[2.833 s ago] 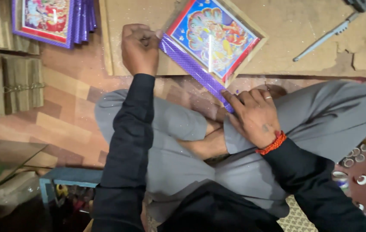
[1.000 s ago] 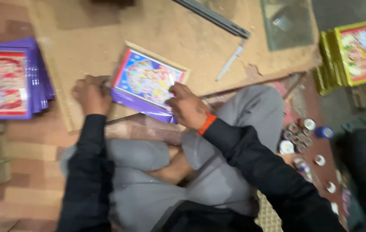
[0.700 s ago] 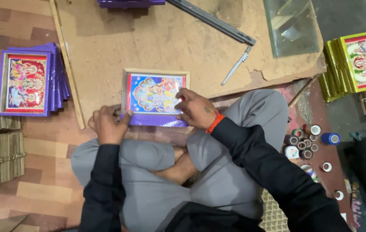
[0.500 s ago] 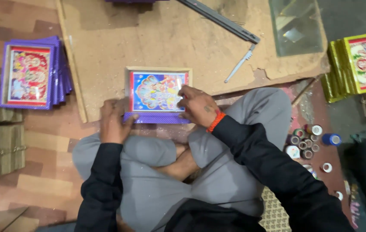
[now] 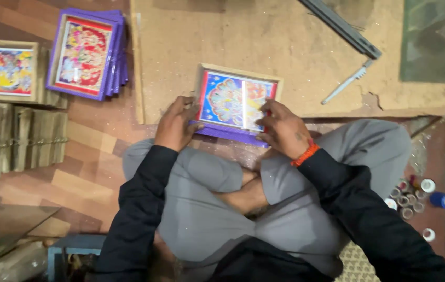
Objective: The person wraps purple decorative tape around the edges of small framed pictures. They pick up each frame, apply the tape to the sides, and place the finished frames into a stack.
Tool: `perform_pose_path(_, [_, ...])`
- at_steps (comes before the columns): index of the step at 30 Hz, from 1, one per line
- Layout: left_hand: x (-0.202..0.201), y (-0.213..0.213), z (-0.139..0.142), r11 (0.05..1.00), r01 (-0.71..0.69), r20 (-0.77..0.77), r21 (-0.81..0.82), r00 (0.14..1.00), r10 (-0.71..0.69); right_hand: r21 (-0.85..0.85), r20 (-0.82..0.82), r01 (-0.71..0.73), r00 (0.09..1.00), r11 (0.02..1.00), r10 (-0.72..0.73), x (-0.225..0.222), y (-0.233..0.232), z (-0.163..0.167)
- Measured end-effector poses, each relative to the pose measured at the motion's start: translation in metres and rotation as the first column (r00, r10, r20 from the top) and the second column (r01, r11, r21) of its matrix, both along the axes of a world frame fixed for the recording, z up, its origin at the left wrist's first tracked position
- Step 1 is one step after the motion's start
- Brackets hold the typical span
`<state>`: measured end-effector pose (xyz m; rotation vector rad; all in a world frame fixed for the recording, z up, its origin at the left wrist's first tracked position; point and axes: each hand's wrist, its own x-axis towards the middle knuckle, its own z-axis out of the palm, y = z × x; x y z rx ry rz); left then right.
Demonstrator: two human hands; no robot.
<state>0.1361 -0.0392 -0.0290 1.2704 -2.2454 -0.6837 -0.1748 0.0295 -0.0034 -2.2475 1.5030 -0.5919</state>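
The framed picture (image 5: 235,102) lies at the board's (image 5: 285,47) near edge; the left hand (image 5: 176,124) grasps its left side, the right hand (image 5: 283,129) its right, fingers curled on the purple frame.

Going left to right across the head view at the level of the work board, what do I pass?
Wood-framed picture → stack of purple-framed pictures → left hand → framed picture being held → right hand → pale metal tool → glass sheet.
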Motion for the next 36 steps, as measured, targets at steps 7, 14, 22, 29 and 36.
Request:
perform_pose_path(7, [0.02,-0.011,-0.007,0.996,-0.037,-0.124,0.082,0.991,0.047,-0.042,0.029,0.0,1.0,0.999,0.001,0.018,-0.006,-0.004])
perform_pose_path(14, [0.031,-0.02,-0.05,0.987,0.058,0.08,-0.148,0.996,-0.047,-0.178,-0.205,-0.025,0.979,0.984,-0.012,0.035,-0.009,0.001])
perform_pose_path(22, [0.047,-0.02,-0.049,0.993,0.073,0.012,-0.09,0.997,-0.072,0.049,-0.293,0.034,0.956,0.998,-0.018,0.047,-0.015,-0.01])
perform_pose_path(29, [0.059,-0.02,-0.04,0.94,0.209,0.028,-0.27,0.978,-0.209,0.047,-0.338,-0.075,0.937,0.996,0.087,0.011,-0.019,-0.066])
perform_pose_path(36, [0.063,-0.019,-0.026,0.972,0.206,0.096,-0.117,0.976,-0.195,-0.046,-0.257,-0.127,0.96,0.991,0.111,0.051,-0.046,-0.068])
